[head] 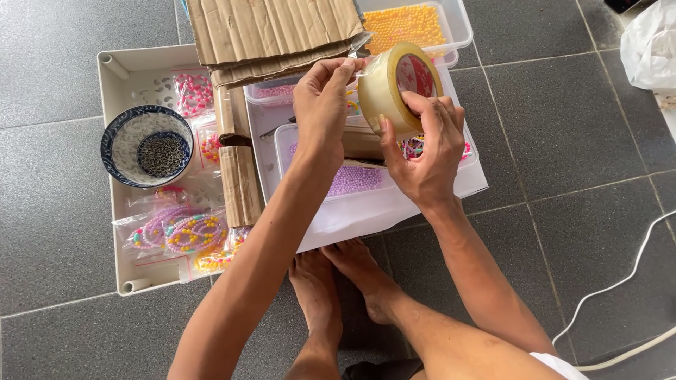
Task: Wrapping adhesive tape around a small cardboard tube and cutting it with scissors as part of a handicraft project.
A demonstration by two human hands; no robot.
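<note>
1. Two bare forearms reach up from the bottom edge, crossing above a pair of bare feet (pixel 345 281) planted on the grey speckled floor tiles (pixel 563 127).
2. Right hand (pixel 426 151) is wrapped around the wide roll of clear packing tape with a red-and-white inner core (pixel 396 84), thumb on the near face and fingers curled over the outer rim, holding it upright on its edge.
3. Left hand (pixel 322 105) is pinched closed, thumb and fingertips gripping the loose end of the tape at the top of the roll, just beside the right hand.
4. Both hands and the roll hover over clear plastic boxes; the one directly beneath holds pale purple beads (pixel 350 179), and another farther away holds orange beads (pixel 403 24).
5. Sheets of brown corrugated cardboard (pixel 271 32) lie across the far boxes, just beyond the left hand, and a folded cardboard strip (pixel 239 183) rests to the left of the bead boxes.
6. A white plastic tray (pixel 113 204) on the left carries a blue-and-white ceramic bowl of small dark metal pieces (pixel 148 144) and clear zip bags of colourful beaded bracelets (pixel 179 232).
7. A white cable (pixel 627 281) curves over the floor at right, and a white plastic bag (pixel 651 46) sits in the far right corner.
</note>
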